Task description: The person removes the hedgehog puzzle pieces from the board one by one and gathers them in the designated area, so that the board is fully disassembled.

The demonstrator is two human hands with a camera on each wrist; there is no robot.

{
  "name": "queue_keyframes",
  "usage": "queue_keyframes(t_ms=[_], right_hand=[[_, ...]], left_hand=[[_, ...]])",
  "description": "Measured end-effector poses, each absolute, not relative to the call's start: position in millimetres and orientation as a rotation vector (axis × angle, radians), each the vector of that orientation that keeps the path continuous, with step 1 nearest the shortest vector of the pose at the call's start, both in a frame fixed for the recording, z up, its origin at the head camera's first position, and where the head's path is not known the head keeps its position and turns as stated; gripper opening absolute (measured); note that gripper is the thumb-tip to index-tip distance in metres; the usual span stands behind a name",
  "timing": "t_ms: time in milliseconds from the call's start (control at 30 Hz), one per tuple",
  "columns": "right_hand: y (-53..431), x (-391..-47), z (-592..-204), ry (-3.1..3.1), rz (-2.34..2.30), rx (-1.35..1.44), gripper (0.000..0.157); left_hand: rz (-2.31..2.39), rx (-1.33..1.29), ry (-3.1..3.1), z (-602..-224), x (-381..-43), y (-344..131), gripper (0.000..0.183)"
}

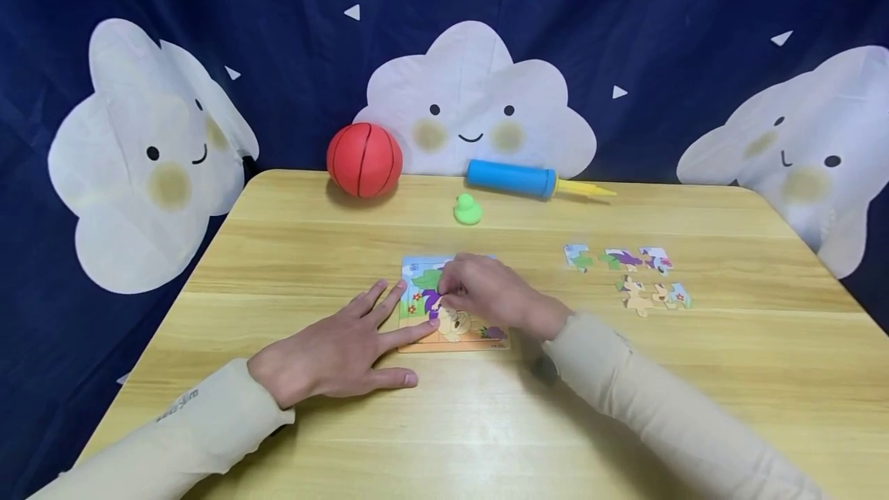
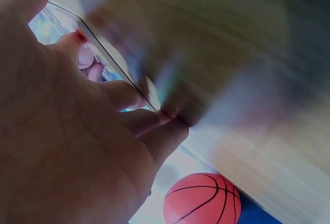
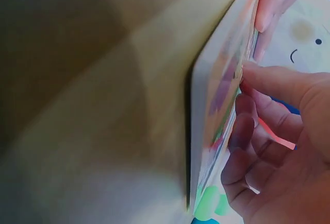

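Note:
A jigsaw puzzle board (image 1: 454, 345) with a cartoon picture lies on the table in the head view. My left hand (image 1: 340, 351) has its fingers spread, with fingertips on the board's left side and the thumb beside it on the table. Over the middle of the board, my right hand (image 1: 493, 293) has its thumb and index finger pinched together. In the right wrist view, those fingertips meet right at the surface of the board (image 3: 198, 131), around a puzzle piece mostly hidden by them. The right hand also covers the picture's upper right part.
Several loose puzzle pieces (image 1: 637, 301) lie to the right on the wooden table (image 1: 278, 438). Toward the back are a red ball (image 1: 364, 160), a green toy duck (image 1: 468, 210) and a blue hand pump (image 1: 512, 178) with a yellow nozzle. A dark cloud-print curtain (image 1: 299, 37) hangs behind.

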State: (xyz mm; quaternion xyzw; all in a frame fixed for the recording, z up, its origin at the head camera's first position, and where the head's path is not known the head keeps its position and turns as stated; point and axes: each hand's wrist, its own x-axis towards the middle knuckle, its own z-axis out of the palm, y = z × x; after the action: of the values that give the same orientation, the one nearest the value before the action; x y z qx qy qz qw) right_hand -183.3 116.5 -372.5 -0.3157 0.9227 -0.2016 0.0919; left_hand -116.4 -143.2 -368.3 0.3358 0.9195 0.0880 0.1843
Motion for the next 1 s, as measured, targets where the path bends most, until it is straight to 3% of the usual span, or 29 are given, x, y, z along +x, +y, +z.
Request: queue_keyframes(t_ms=[667,1000], right_hand=[[120,-184,-375,2.799,-0.563,-0.971,0.012],[135,-189,-373,2.833,-0.677,-1.056,0.008]], left_hand=[[0.262,0.926,2.565,-368,-117,-142,0.067],[0.270,0.930,2.582,-368,-117,-145,0.067]])
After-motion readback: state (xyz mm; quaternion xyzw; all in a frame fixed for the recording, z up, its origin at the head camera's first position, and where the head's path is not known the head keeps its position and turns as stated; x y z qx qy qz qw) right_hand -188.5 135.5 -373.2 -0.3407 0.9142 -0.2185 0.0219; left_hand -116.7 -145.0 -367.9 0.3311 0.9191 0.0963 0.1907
